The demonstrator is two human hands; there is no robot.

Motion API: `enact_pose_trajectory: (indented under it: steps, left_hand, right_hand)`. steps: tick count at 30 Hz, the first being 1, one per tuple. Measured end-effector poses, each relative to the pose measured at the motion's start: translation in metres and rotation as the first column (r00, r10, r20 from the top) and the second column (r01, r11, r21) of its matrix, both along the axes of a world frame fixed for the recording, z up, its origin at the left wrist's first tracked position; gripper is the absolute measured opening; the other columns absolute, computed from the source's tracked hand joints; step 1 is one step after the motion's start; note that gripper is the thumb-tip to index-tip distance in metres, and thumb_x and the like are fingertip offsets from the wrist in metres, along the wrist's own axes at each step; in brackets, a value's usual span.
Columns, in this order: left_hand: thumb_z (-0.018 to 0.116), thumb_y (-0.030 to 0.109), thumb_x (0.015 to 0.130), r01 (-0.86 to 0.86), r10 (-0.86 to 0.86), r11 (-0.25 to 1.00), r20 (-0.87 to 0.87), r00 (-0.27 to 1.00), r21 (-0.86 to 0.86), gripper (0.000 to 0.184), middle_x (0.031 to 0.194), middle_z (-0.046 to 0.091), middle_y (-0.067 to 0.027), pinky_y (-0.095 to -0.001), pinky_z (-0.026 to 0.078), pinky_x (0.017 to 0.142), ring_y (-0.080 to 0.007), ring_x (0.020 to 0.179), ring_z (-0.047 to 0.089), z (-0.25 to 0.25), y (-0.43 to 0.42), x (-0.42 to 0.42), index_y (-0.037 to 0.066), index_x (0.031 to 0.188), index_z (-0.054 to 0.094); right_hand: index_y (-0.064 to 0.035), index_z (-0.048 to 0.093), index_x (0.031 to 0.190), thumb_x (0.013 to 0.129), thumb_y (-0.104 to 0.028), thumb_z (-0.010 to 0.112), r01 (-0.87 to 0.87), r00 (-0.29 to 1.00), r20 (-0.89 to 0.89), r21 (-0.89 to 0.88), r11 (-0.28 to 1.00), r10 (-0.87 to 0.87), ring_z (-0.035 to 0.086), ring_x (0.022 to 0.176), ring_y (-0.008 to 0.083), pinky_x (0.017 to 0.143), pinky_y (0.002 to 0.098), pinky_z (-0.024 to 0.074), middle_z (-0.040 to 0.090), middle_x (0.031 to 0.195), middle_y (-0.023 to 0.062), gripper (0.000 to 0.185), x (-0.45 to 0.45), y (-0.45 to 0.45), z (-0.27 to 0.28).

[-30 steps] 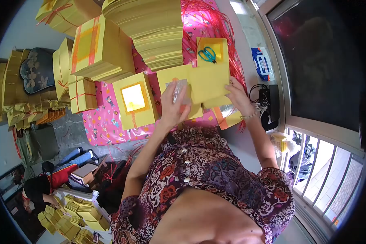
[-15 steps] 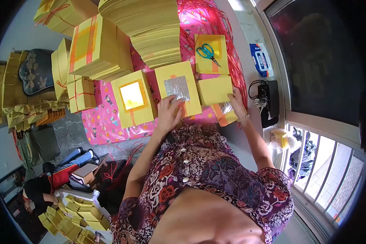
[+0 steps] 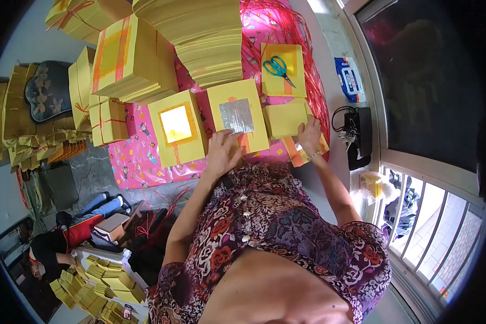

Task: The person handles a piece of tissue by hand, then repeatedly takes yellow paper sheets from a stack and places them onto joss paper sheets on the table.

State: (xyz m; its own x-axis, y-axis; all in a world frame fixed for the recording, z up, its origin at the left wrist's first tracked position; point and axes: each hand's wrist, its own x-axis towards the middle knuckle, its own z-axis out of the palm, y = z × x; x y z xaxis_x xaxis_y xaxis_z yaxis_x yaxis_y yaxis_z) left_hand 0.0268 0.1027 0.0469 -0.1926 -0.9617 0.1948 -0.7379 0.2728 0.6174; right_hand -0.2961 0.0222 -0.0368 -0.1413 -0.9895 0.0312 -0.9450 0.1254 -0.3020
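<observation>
My left hand [image 3: 220,154] lies on the lower left edge of a yellow paper stack with a silver foil square [image 3: 237,115], its fingers spread over the paper. To the right, my right hand [image 3: 309,136] rests with fingers stretched on the right edge of a plain yellow folded paper [image 3: 286,120]. Beneath that paper a yellow sheet with an orange strip [image 3: 295,153] shows partly. Teal-handled scissors [image 3: 276,67] lie on a yellow paper with a gold square [image 3: 295,58], just above. Left of my left hand stands another stack with a shiny gold square [image 3: 176,124].
Tall yellow paper stacks [image 3: 202,40] fill the back of the pink patterned table cover [image 3: 140,167]. Red strings [image 3: 313,70] run along its right side. Tied bundles [image 3: 109,123] stand at left. At right are a barred window [image 3: 432,232] and a black bag [image 3: 356,137]. Another person [image 3: 51,248] is at lower left.
My right hand has moved left and slightly up, from gripping the folded paper's right edge to lying over it. My left hand stays almost where it was on the silver-square stack.
</observation>
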Motion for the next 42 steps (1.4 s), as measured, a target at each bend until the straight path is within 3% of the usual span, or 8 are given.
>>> enact_pose_trajectory:
  steps: [5,11,13,15,17,20,30,42]
  left_hand:
    - [0.072,0.03,0.082,0.037,-0.037,0.999,0.015,0.999,0.004,0.05,0.119,0.053,-0.015,-0.044,0.04,0.093,-0.0339,0.111,0.048,-0.002,0.0,0.003,0.01,0.126,0.058]
    - [0.076,0.03,0.078,0.053,-0.053,0.999,0.013,0.999,0.001,0.055,0.12,0.052,-0.0143,-0.045,0.04,0.094,-0.0343,0.111,0.047,0.002,0.002,0.005,0.009,0.124,0.057]
    - [0.079,0.029,0.075,0.051,-0.051,0.998,-0.002,0.999,0.022,0.056,0.12,0.052,-0.0139,-0.046,0.04,0.095,-0.0352,0.111,0.048,0.005,0.004,0.005,0.01,0.123,0.057]
    - [0.082,0.026,0.071,0.073,-0.074,0.995,0.0,0.997,0.074,0.056,0.119,0.052,-0.0133,-0.0446,0.041,0.094,-0.0351,0.11,0.048,0.007,0.003,0.005,0.009,0.118,0.058]
    - [0.083,0.025,0.07,0.083,-0.083,0.993,-0.003,0.997,0.09,0.054,0.118,0.053,-0.0128,-0.0443,0.041,0.094,-0.0348,0.109,0.048,0.004,0.002,0.007,0.009,0.116,0.058]
    - [0.082,0.022,0.069,0.112,-0.115,0.99,0.029,0.993,0.082,0.051,0.115,0.054,-0.0114,-0.042,0.043,0.092,-0.033,0.107,0.049,-0.001,0.002,0.009,0.009,0.112,0.059]
    - [0.078,0.021,0.076,0.081,-0.064,0.992,-0.165,0.984,0.099,0.015,0.096,0.065,-0.0053,-0.038,0.048,0.083,-0.0268,0.094,0.057,-0.001,-0.002,0.016,0.009,0.081,0.073]
    - [0.079,0.017,0.076,0.075,-0.016,0.978,-0.285,0.958,0.197,0.011,0.097,0.066,-0.0044,-0.0357,0.046,0.088,-0.0243,0.099,0.056,-0.011,-0.011,0.02,0.008,0.08,0.074]
  right_hand:
    - [-0.0038,0.045,0.127,0.083,-0.012,0.06,-0.046,0.996,0.066,-0.122,0.991,0.055,0.05,0.107,0.04,0.088,0.0516,0.0425,0.05,0.111,0.0214,0.047,-0.004,0.0,0.003]
    - [-0.0058,0.055,0.12,0.086,-0.012,0.061,-0.213,0.954,0.121,-0.375,0.902,0.276,0.05,0.104,0.037,0.086,0.0512,0.0426,0.051,0.113,0.0174,0.036,0.029,-0.002,0.067]
    - [-0.0074,0.06,0.112,0.085,-0.015,0.065,-0.4,0.766,0.418,-0.286,0.871,0.489,0.052,0.102,0.0332,0.089,0.0472,0.0419,0.055,0.109,0.0134,0.029,0.046,0.002,0.081]
    - [-0.0093,0.061,0.109,0.081,-0.018,0.071,-0.522,0.697,0.422,-0.255,0.814,0.579,0.053,0.101,0.0298,0.089,0.0414,0.042,0.057,0.105,0.0104,0.031,0.061,0.004,0.091]
    - [-0.0098,0.06,0.106,0.077,-0.02,0.075,-0.773,0.569,0.269,-0.148,0.617,0.777,0.053,0.101,0.028,0.086,0.0379,0.043,0.056,0.104,0.0092,0.034,0.08,0.01,0.111]
    - [-0.0109,0.06,0.104,0.075,-0.024,0.077,-0.872,0.456,0.25,-0.069,0.485,0.854,0.053,0.1,0.0271,0.085,0.0376,0.043,0.055,0.102,0.0082,0.036,0.095,0.013,0.109]
    - [-0.0073,0.065,0.081,0.079,-0.02,0.073,-0.895,0.364,0.428,-0.085,0.438,0.827,0.059,0.085,0.0257,0.074,0.0379,0.0493,0.058,0.085,0.006,0.016,0.095,-0.009,0.101]
    - [-0.0074,0.066,0.085,0.083,-0.025,0.071,-0.905,0.391,0.453,0.029,0.425,0.801,0.06,0.086,0.0255,0.075,0.0376,0.0485,0.059,0.085,0.0064,0.019,0.098,-0.014,0.108]
